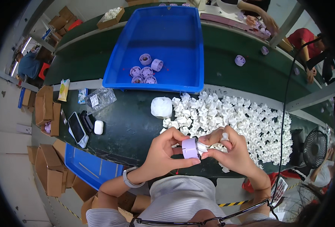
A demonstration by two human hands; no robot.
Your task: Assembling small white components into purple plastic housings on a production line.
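My left hand [167,152] grips a lilac cylindrical housing [190,148] on its side, thumb below and fingers above, with a dark rim facing right. At that right end my right hand [228,149] pinches a small white crumpled piece [203,147], which touches the opening; how far it reaches inside is hidden. Another white bit [225,136] is caught between the fingers of the same hand. Many similar white twisted pieces [250,128] are spread over the bench just beyond and to the right. A squarish white block [161,107] lies at their left edge.
A large blue tray [156,85] beyond my hands holds several lilac housings [146,72]. Two more, including one housing [240,60], lie on the green belt. A phone [76,128], a white case [98,127] and a plastic bag [101,100] are left; a black fan [315,148] stands right.
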